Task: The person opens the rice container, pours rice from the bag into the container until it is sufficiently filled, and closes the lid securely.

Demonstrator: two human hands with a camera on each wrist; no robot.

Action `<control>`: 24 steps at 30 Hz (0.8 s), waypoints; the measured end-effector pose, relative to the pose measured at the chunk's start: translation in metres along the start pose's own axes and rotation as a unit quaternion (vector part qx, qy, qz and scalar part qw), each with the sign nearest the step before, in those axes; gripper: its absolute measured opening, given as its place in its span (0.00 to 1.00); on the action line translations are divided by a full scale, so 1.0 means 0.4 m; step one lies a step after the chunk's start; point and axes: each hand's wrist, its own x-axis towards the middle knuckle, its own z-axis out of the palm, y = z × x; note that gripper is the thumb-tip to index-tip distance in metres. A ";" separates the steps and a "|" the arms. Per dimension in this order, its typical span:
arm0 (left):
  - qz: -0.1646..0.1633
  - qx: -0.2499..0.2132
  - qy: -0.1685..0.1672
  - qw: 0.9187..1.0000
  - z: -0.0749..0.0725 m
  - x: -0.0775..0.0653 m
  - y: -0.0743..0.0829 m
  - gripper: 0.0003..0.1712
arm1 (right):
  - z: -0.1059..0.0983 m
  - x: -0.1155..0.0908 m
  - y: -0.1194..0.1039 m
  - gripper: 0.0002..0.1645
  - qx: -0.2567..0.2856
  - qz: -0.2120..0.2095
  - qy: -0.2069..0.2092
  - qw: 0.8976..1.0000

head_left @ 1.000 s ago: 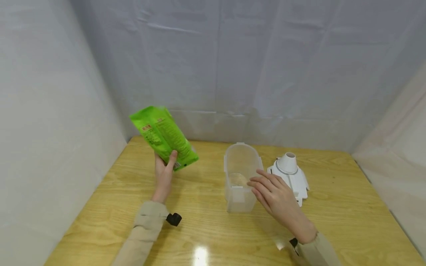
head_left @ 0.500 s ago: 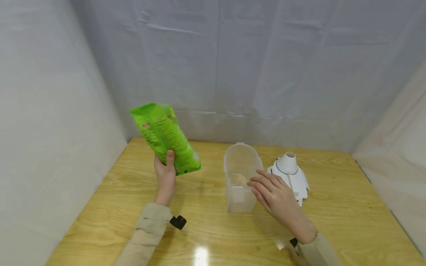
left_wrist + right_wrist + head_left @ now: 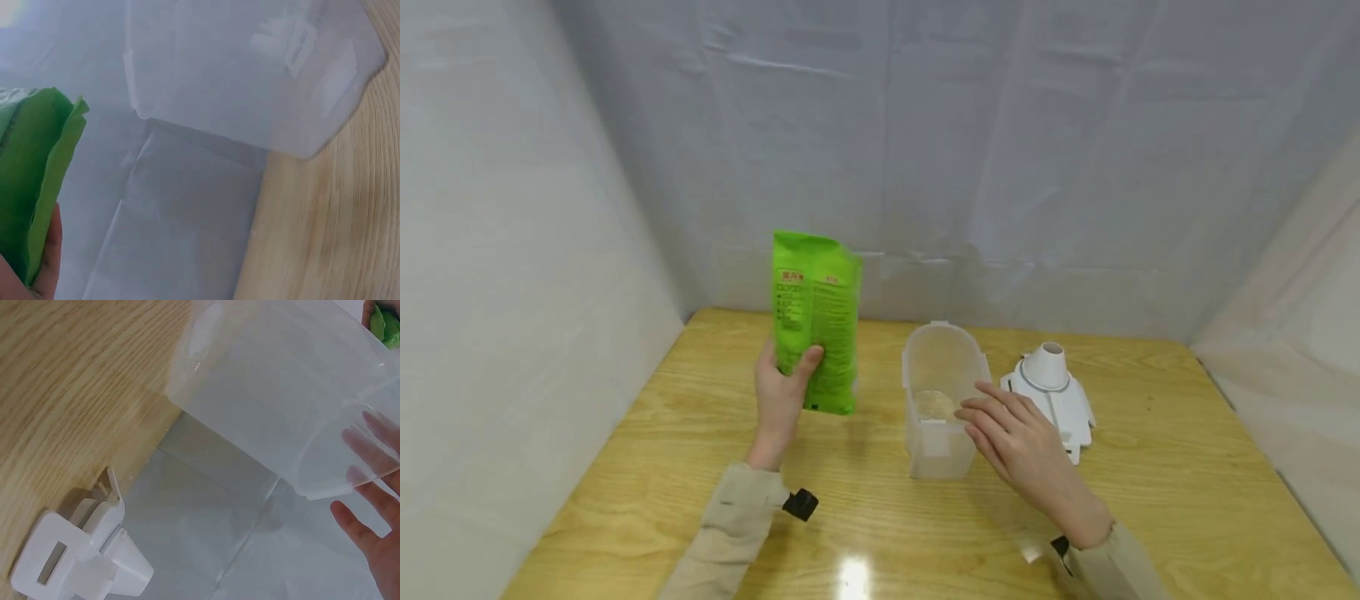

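Observation:
My left hand (image 3: 779,400) grips the lower part of a bright green packet (image 3: 816,321), its thumb across the printed back. The packet stands almost upright in the air, left of a translucent plastic container (image 3: 938,457). In the left wrist view the edge of the packet (image 3: 47,169) shows with fingers curled about it. My right hand (image 3: 1026,450), its fingers spread and relaxed, is at the right side of the container's open rim. In the right wrist view some fingertips of the right hand (image 3: 375,519) overlap the clear wall of the container (image 3: 262,394).
A white lid-like part with a cone-shaped spout (image 3: 1047,368) lies right of the container, behind the right hand. The wooden table (image 3: 850,517) meets a hanging grey sheet (image 3: 887,167) at the back, with pale sheets at both sides.
The green packet has turned from leaning left to nearly upright and shifted right, with the left hand round it. The right hand and container have stayed in place.

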 end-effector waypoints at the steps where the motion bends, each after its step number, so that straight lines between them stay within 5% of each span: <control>1: 0.001 0.017 -0.008 1.000 0.001 0.000 0.005 0.33 | 0.000 -0.001 0.000 0.25 0.000 0.001 -0.001 1.000; 7: 0.014 0.124 -0.040 0.991 0.010 -0.001 0.030 0.36 | -0.002 -0.004 0.000 0.25 0.001 0.010 -0.006 1.000; 13: 0.013 0.217 -0.070 0.974 0.015 -0.009 0.038 0.35 | -0.002 -0.005 -0.002 0.25 0.005 0.015 -0.010 1.000; 24: -0.043 0.256 -0.105 0.960 0.033 -0.017 0.050 0.27 | 0.001 -0.003 -0.004 0.25 0.012 0.017 -0.003 1.000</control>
